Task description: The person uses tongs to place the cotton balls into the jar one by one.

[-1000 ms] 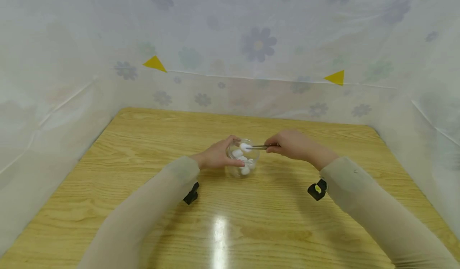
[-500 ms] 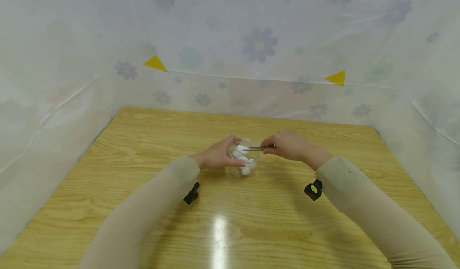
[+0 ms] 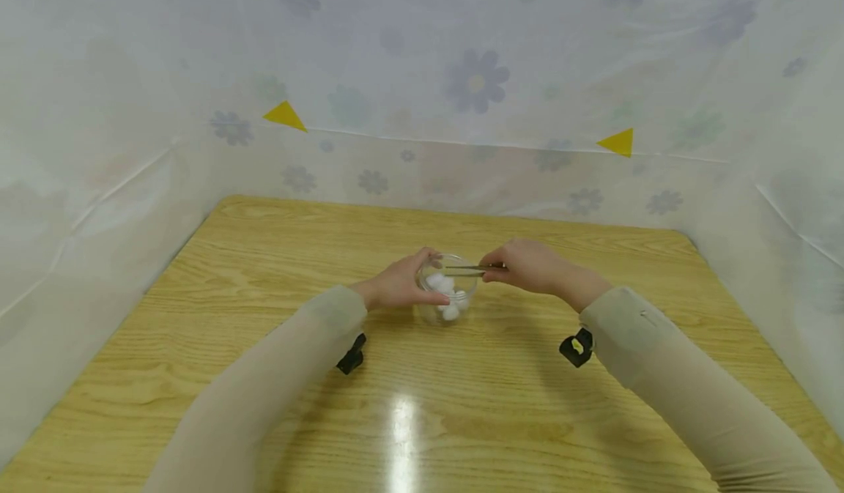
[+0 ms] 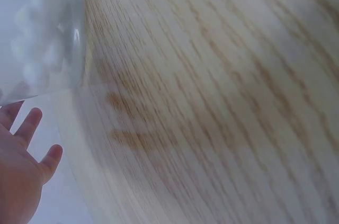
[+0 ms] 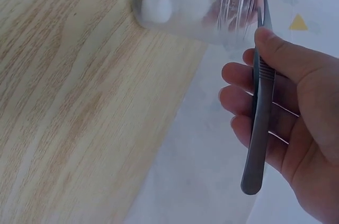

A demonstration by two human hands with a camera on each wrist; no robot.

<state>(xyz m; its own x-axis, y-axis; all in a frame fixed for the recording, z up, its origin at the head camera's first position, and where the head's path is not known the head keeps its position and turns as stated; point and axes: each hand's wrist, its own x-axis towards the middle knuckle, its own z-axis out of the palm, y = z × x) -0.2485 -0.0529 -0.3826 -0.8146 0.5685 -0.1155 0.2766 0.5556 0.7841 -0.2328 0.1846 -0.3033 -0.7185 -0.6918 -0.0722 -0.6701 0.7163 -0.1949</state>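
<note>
A clear jar (image 5: 212,30) with several white cotton balls (image 3: 451,313) in it stands on the wooden table. My left hand (image 3: 395,282) grips the jar around its upper part, thumb on the near side. In the left wrist view the jar's base is on the table, and some fingers of the left hand (image 4: 24,166) spread beside it. Metal tweezers (image 5: 260,113) are pinched between thumb and fingers of my right hand (image 3: 530,264). The tweezers' tips are slightly apart over the jar's mouth, with nothing visible between them.
The wooden table (image 3: 264,420) reaches back to a pale flowered curtain (image 3: 395,53), which also hangs at both sides. Two yellow triangles (image 3: 285,116) mark the back curtain. A black wrist mount (image 3: 576,347) sits under the right sleeve, another under the left.
A cotton ball in the tweezers has been lowered and let go into the jar. The tweezers' tips have parted. My right hand shifted slightly left; the left hand stayed still.
</note>
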